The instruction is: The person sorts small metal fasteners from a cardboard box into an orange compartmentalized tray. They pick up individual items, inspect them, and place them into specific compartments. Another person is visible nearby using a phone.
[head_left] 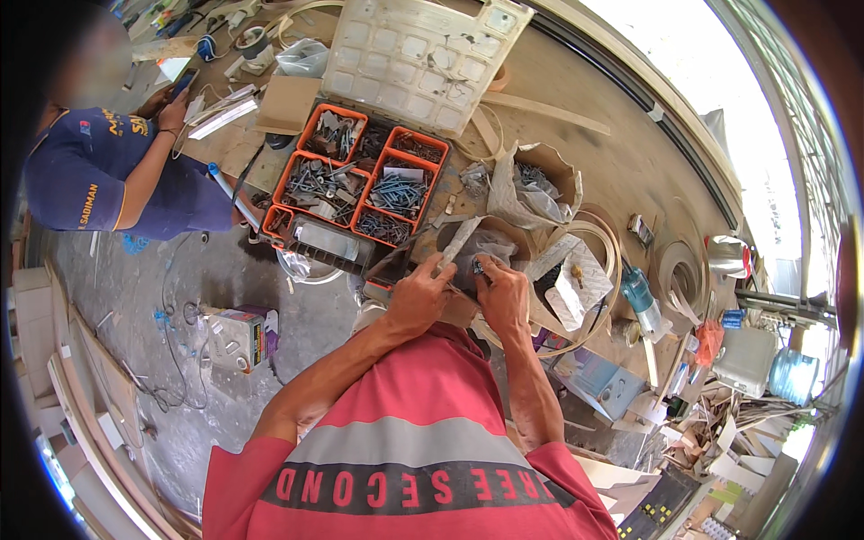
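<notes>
My left hand (419, 295) is closed on the near left edge of an open cardboard box (461, 236), its fingers at the flap. Inside the box lies a clear plastic bag (490, 243). My right hand (505, 292) is over the box's near side, pinching small dark metal pieces (478, 265) too small to name. Just beyond my left hand stands an open organizer case (432, 193) with orange bins of screws (396, 192) and other metal hardware. Its clear lid (418, 58) is tipped back.
Another open carton (540, 184) with metal pieces stands behind, and a third box (576, 292) sits on the right. Coils of edge strip (681, 274) and a clear blue bottle (641, 297) lie farther right. At the left, another person (117, 171) holds a phone (184, 83).
</notes>
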Action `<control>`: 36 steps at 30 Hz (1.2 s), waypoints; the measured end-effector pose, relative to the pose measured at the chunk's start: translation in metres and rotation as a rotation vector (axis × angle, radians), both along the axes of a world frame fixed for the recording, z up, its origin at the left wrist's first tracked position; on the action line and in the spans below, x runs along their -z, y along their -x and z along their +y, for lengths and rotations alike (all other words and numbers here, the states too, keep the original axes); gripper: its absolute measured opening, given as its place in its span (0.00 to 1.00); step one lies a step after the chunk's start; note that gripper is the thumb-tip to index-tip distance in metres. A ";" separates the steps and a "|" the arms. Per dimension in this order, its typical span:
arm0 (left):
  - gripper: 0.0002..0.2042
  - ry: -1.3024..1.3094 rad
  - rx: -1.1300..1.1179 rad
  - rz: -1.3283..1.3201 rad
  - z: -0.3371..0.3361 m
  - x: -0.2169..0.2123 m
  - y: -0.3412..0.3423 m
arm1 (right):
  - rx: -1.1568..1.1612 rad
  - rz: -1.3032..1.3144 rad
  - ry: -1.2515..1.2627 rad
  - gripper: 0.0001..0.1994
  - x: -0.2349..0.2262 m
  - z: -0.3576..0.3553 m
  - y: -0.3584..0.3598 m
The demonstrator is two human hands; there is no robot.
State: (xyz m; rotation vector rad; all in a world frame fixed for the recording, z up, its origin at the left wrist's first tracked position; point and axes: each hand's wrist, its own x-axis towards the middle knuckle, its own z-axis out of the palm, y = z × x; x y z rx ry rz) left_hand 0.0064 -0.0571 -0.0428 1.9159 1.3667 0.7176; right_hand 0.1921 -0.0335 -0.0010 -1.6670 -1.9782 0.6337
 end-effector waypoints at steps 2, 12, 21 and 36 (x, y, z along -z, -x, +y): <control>0.25 -0.200 0.032 0.029 0.004 -0.010 -0.002 | 0.087 0.031 0.051 0.16 0.002 0.000 0.001; 0.32 -0.174 0.058 -0.156 0.008 -0.021 -0.002 | 0.276 0.412 0.194 0.16 -0.012 -0.006 -0.004; 0.25 -0.208 -0.139 -0.383 0.004 -0.027 0.018 | 0.238 0.620 0.275 0.15 -0.054 0.008 0.008; 0.17 -0.267 -0.689 -0.439 0.013 0.004 0.107 | -0.253 0.156 0.184 0.20 0.003 0.094 0.150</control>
